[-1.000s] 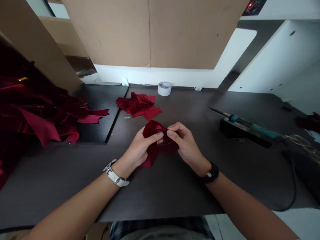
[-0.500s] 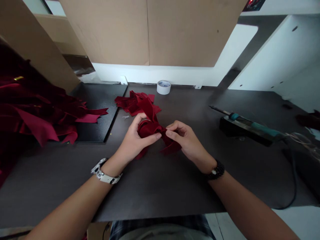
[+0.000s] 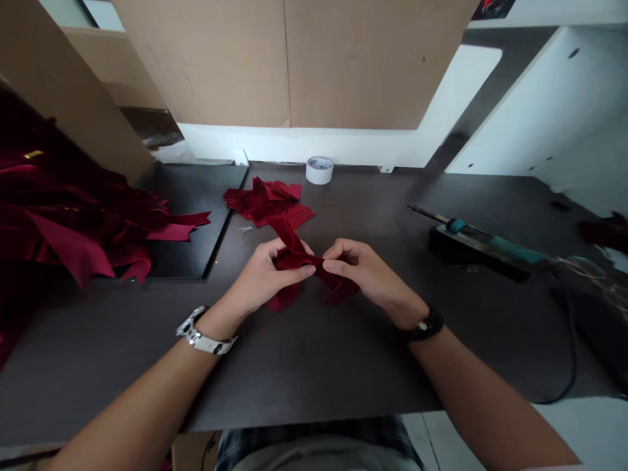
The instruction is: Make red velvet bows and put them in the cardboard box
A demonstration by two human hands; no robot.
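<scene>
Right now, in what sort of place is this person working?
Probably a small craft workshop or home workbench: the held red ribbon, a pile of red fabric pieces on the dark table, and what looks like a soldering iron suggest it.

A white roll of adhesive tape with printing inside its core [image 3: 318, 175] stands near the back of the dark grey-brown table [image 3: 314, 386]. Behind it, a large tan cardboard sheet with a vertical crease [image 3: 353, 72] covers most of a white upright panel [image 3: 383, 144]. To the right, a slim teal-and-black soldering iron [image 3: 510, 250] lies along a black block-shaped stand [image 3: 444, 247], its tip pointing left. Thin pale tangled wires [image 3: 589, 271] lie just beyond its handle, and a black cable [image 3: 573, 347] curves toward the table's front edge. A white side panel with dark round holes [image 3: 530, 111] rises at back right. At left, a flat glossy black board [image 3: 193, 190] rests on the table near a brown cardboard panel [image 3: 83, 91].
</scene>
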